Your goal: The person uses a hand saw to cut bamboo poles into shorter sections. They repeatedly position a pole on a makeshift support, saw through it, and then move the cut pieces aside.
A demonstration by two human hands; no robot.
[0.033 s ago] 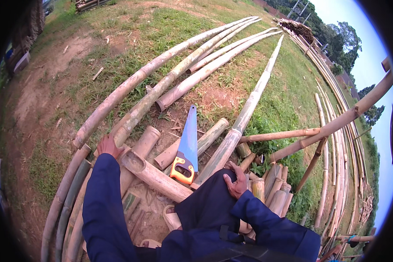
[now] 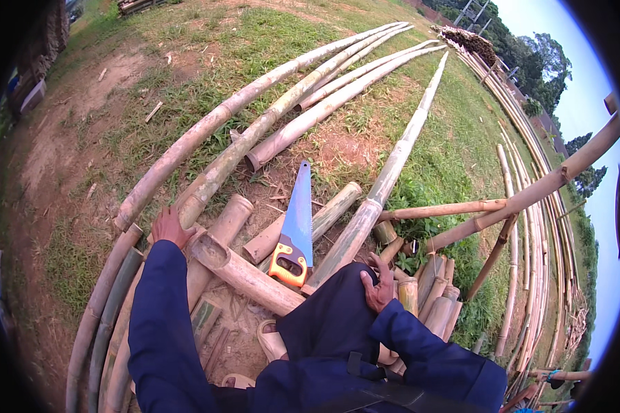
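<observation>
My left hand (image 2: 171,227) lies against the side of a long bamboo pole (image 2: 235,153), near its close end, fingers stretched and a little apart. Loosely bent, with nothing in it, my right hand (image 2: 379,286) rests by my raised knee (image 2: 334,296). Between the hands a handsaw (image 2: 297,224) with an orange and dark handle leans upright, blade tip pointing away, among cut bamboo pieces. In front of it slants a short bamboo length (image 2: 248,275) with an open, scooped-out end. Another long pole (image 2: 393,172) runs away from beside my knee.
More long poles (image 2: 310,129) stretch off over the grass. A slanted bamboo rail (image 2: 530,193) with props stands at the right, above several upright cut stubs (image 2: 437,303). Cut poles (image 2: 98,310) lie at the left. Stacked poles (image 2: 530,165) line the far right.
The view has shifted slightly. Both hands keep nearly the same places; the left fingers look somewhat straighter along the pole.
</observation>
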